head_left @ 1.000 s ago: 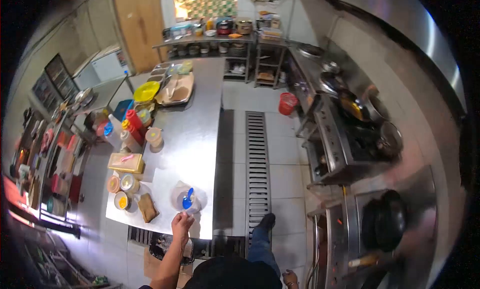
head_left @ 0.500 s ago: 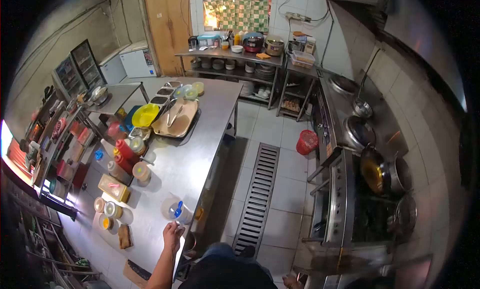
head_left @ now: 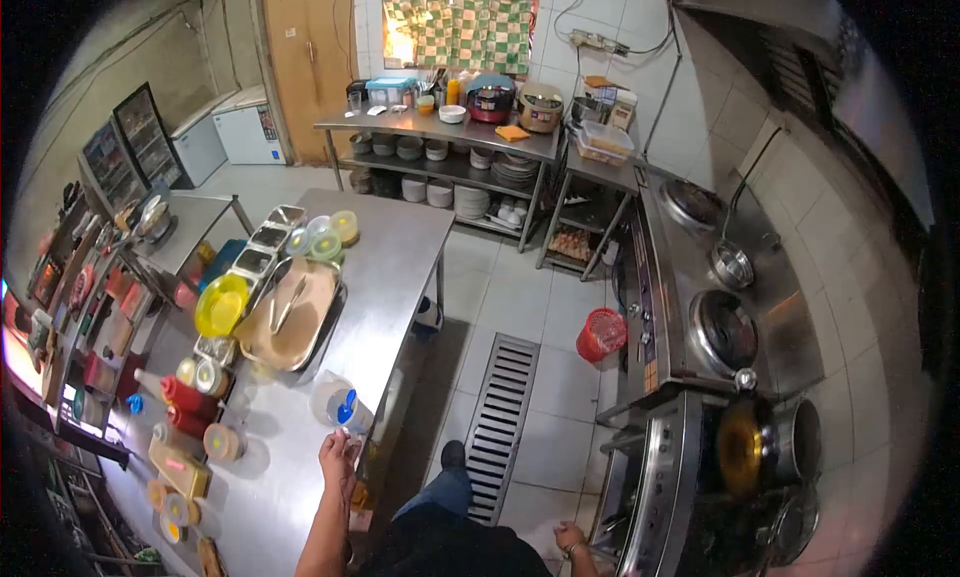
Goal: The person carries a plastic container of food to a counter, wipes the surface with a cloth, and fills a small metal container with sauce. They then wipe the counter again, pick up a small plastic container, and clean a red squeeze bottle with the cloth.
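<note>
My left hand (head_left: 339, 457) is closed at the near side of a clear plastic pitcher (head_left: 326, 391), gripping it by the handle. A blue spoon (head_left: 347, 407) shows inside the pitcher. Both are over the right edge of the steel worktable (head_left: 390, 239). Low on my right side hangs my right hand (head_left: 571, 538), its fingers curled in with nothing visible in them, near the stove front (head_left: 655, 467). Left of the pitcher, a lidded tub (head_left: 222, 442) and red squeeze bottles (head_left: 190, 397) stand on the worktable.
A large tray with tongs (head_left: 290, 317) and a yellow bowl (head_left: 222, 305) sit farther up the worktable. A drain grate (head_left: 502, 407) runs along the floor, with a red basket (head_left: 602, 335) beyond it. On the stove is a pan of oil (head_left: 740, 447).
The pitcher has moved forward along the worktable with my left hand. My view has advanced; the tray and bottles now appear lower and farther left. One foot now shows on the floor.
</note>
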`<state>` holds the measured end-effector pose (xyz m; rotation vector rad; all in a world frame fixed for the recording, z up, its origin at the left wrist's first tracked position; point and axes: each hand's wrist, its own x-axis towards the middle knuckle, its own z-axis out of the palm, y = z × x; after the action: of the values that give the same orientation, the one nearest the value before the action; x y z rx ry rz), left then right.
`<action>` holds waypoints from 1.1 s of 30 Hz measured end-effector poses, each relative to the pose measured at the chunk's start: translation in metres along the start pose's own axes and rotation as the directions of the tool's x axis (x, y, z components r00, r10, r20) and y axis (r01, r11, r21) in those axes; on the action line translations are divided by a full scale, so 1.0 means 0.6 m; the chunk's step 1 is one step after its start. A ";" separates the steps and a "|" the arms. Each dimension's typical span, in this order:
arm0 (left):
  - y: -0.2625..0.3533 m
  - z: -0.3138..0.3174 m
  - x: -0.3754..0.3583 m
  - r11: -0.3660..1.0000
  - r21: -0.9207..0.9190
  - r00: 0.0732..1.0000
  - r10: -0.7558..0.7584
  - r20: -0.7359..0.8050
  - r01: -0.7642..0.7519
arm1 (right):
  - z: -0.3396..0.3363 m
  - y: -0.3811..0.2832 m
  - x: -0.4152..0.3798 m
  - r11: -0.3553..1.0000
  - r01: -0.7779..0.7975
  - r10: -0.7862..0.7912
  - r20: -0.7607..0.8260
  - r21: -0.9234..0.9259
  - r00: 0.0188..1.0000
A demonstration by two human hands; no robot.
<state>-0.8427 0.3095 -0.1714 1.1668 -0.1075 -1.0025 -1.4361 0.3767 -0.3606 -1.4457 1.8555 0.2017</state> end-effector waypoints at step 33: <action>-0.075 0.411 0.577 0.999 -0.007 0.487 0.016 -0.873 -0.045 | -0.838 -0.469 1.162 0.998 0.043 -0.050 0.166 0.046 0.985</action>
<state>-0.8020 -0.1105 -0.2403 1.5233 0.7212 -0.2528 -1.4688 -0.5268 -0.3690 -1.3979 1.6796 0.2510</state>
